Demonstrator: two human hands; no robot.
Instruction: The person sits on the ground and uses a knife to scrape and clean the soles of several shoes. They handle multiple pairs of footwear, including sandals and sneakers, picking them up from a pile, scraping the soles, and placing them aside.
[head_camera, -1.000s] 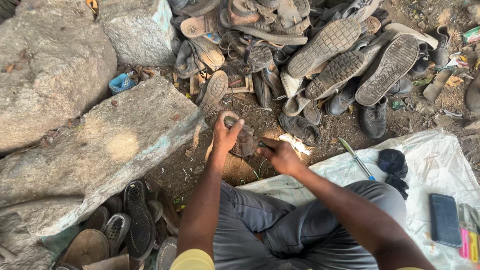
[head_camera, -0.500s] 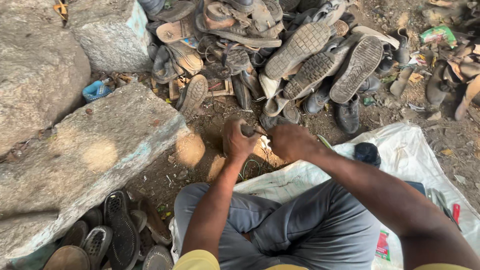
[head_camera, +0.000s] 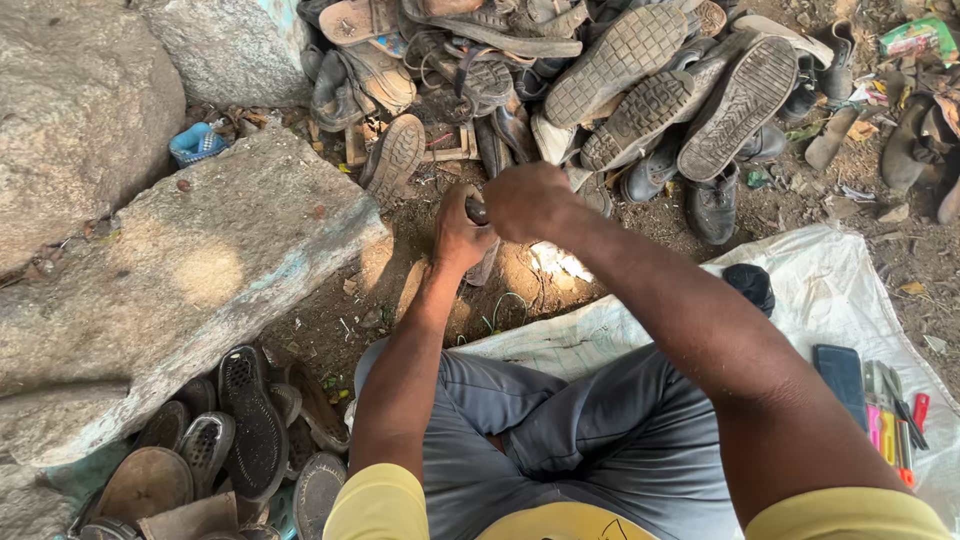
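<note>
My left hand (head_camera: 458, 238) grips a small dark piece of shoe (head_camera: 484, 266) and holds it upright over the bare dirt in front of my knees. Its top edge shows between my two hands. My right hand (head_camera: 530, 200) is closed in a fist against the top of that piece, touching the left hand. Whatever the fist may hold besides the piece is hidden. Both forearms reach forward from my grey trousers (head_camera: 560, 440).
Big grey stones (head_camera: 180, 270) lie to the left. A heap of worn shoes (head_camera: 640, 80) fills the top, and loose soles (head_camera: 240, 430) lie at the lower left. On the white sack sheet (head_camera: 830, 300) to the right are a dark flat slab (head_camera: 842, 372), coloured-handled tools (head_camera: 890, 425) and a black lump (head_camera: 750, 285).
My hands have come closer together and the right hand has closed over the top of the dark piece. The view has swung slightly right and down.
</note>
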